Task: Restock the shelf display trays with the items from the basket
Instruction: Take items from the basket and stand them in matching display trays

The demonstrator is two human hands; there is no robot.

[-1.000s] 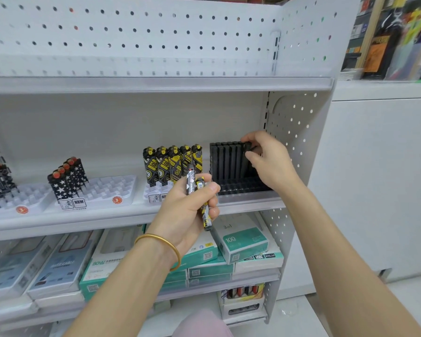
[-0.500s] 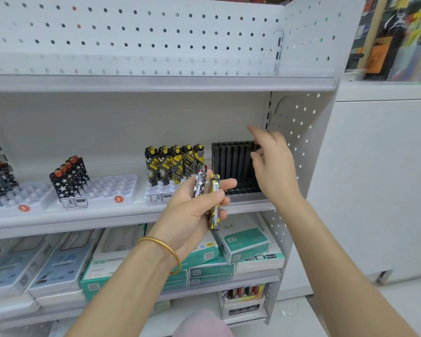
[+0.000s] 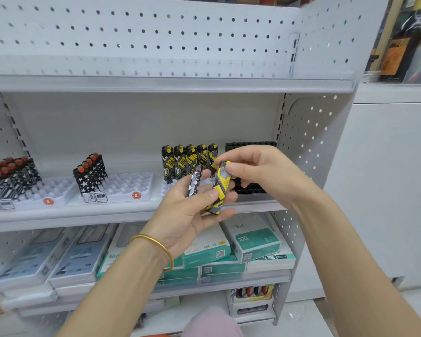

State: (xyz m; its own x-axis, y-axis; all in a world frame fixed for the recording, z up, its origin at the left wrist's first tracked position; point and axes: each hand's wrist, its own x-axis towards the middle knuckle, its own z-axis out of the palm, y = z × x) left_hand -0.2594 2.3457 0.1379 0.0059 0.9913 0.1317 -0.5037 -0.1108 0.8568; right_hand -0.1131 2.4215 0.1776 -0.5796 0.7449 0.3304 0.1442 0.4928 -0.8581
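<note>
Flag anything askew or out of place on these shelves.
Nothing looks spilled or damaged. On the lower shelf, the teal boxes lie crooked on their stack, angled differently from one another.

The shelf (image 3: 83,215) holds three white display trays (image 3: 136,183) and one black tray (image 3: 253,189).

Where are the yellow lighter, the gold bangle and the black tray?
yellow lighter (image 3: 221,187): head view, middle of its body.
gold bangle (image 3: 156,240): head view, the arc over the wrist.
black tray (image 3: 250,189): head view, its front slots below the fingers.
</note>
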